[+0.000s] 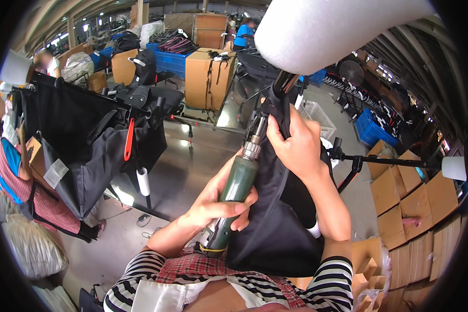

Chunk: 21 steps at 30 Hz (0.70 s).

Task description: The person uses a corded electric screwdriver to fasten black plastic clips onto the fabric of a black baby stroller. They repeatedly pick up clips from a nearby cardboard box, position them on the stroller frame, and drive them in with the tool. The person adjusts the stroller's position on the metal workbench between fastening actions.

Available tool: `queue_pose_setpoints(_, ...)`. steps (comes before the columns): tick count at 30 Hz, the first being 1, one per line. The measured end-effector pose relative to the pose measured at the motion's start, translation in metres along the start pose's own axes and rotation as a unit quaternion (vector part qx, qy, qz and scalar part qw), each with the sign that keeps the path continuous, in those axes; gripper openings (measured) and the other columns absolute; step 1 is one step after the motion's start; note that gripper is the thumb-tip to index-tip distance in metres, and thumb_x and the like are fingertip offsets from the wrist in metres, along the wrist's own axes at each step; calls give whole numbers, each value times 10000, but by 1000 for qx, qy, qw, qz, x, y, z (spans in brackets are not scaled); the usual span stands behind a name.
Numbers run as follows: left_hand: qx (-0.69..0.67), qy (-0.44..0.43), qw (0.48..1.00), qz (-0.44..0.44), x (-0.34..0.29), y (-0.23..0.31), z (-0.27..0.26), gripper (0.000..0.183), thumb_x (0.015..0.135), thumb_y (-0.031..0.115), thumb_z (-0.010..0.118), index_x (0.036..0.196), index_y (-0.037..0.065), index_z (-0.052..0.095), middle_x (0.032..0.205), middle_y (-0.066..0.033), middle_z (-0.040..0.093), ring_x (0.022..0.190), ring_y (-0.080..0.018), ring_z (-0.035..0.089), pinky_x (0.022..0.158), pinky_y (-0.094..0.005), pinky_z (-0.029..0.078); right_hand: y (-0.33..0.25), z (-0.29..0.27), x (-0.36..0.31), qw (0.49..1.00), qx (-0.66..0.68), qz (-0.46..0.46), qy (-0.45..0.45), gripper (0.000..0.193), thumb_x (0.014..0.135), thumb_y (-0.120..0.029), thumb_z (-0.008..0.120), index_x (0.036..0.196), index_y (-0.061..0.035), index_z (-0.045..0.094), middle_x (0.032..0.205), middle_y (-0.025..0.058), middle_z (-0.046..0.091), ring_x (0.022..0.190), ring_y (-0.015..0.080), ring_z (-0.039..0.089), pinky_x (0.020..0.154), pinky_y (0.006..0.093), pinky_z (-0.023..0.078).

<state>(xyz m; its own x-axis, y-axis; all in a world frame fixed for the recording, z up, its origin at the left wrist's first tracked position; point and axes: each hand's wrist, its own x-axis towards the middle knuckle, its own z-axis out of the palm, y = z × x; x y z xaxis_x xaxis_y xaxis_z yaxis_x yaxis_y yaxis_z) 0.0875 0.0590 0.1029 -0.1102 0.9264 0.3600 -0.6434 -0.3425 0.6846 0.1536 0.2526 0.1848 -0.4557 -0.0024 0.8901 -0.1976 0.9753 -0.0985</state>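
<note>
Screwdriver (pixel 239 179): at centre, tilted, gripped in left hand (pixel 209 201), with tip (pixel 259 126) close to black fabric (pixel 268 218); touching or not, cannot tell. Fabric: held by right hand (pixel 300 145) just beside tip. Farther left: red strip (pixel 129 139) on second fabric (pixel 86 171). Right: cardboard boxes (pixel 416 208).

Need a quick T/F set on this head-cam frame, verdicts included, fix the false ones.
1. The left hand is wrapped around a green power screwdriver. True.
2. The right hand touches nothing. False: the right hand grasps black fabric beside the tool's front end.
3. The tool's front end points toward the picture's lower edge. False: it points toward the upper part.
4. A thick white roll covers part of the top of the view. True.
5. The sleeves are plain white. False: the sleeves have black and white stripes.
6. A blue crate stands on the right side. True.
</note>
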Motion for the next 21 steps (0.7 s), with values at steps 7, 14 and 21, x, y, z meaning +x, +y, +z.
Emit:
queue_pose_setpoints(7,-137,-42,989,-18,-3,-10,-14,960,828,26,639,1587,239,91,887,-113,468,499,-179,531,509,-341,478,-6,-3,-3,999,4,43,1,279,884,-76,699,1141,23,657,795,172,705,653,306,710,603,366,537)
queue_pose_setpoints(14,-49,4,991,-128,-76,2,-90,882,841,186,737,1553,169,217,873,-177,532,463,-213,544,411,-344,474,1,-118,-48,991,-37,95,-87,515,932,-176,708,1388,-11,535,1300,120,676,1240,228,616,1030,351,481)
queue_pose_setpoints(21,507,-242,703,-435,-76,-86,-111,480,963,158,636,1390,-35,530,1439,-222,534,1361,-318,471,1142,-395,363,18,-232,-228,825,8,512,238,437,1051,-351,529,1228,34,637,1137,147,730,1037,180,693,918,304,530)
